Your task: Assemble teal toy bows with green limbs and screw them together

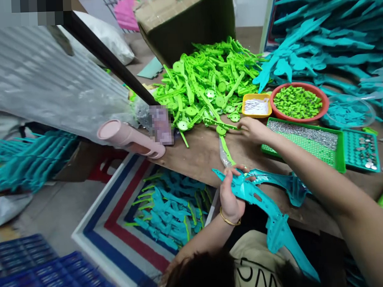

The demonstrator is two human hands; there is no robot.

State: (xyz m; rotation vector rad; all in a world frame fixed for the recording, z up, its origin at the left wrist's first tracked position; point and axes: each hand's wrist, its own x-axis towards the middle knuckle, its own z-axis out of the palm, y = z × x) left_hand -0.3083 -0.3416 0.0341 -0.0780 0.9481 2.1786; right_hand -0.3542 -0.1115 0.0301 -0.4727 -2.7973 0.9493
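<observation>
My left hand (231,196) is closed around a long, curved teal plastic part (262,204), which hangs down to the right over the table's front edge. My right hand (252,129) reaches to the front of a heap of bright green plastic arms (205,80); its fingertips pinch the end of a green plastic arm (227,124). A second teal part (277,179) lies on the table behind the held one. Just beyond my left hand is a green piece with a clear, glossy portion (225,152).
A tipped cardboard box (187,18) stands behind the heap. To the right are a yellow tray (257,115), a red bowl (326,103) of small green pieces and a green tray (341,155) of metal pins. A pink bottle (131,139) and a striped bin (109,230) are left.
</observation>
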